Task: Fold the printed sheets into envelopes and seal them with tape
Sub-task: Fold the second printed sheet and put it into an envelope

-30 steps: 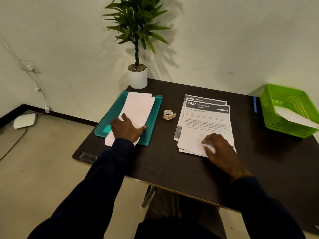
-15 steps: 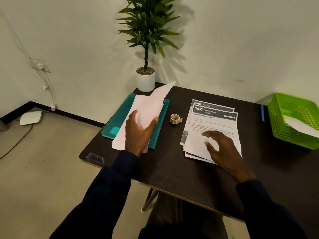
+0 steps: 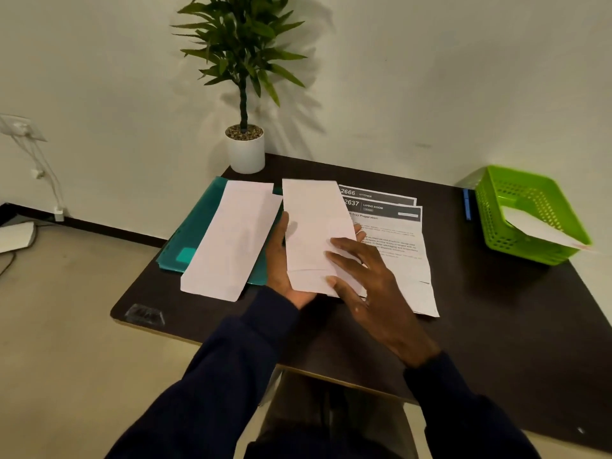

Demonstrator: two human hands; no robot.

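I hold a long white envelope [image 3: 313,226] above the middle of the dark table [image 3: 496,326]. My left hand [image 3: 277,260] holds it from below, thumb along its left edge and fingertips showing past its right edge. The straight, spread fingers of my right hand [image 3: 374,286] rest on its lower right part. More white envelopes [image 3: 231,240] lie on a teal folder [image 3: 195,230] to the left. The printed sheets [image 3: 400,246] lie stacked to the right, partly under my hands. The tape roll is hidden behind the held envelope.
A white pot with a green plant [image 3: 246,152] stands at the table's back edge. A green basket [image 3: 530,210] at the far right holds a white envelope [image 3: 543,230]. A blue pen [image 3: 467,203] lies beside it. The table's front edge is close to my body.
My left hand lifted one envelope off the stack and carried it right, over the tape roll. My right hand left the printed sheets and came onto the envelope.
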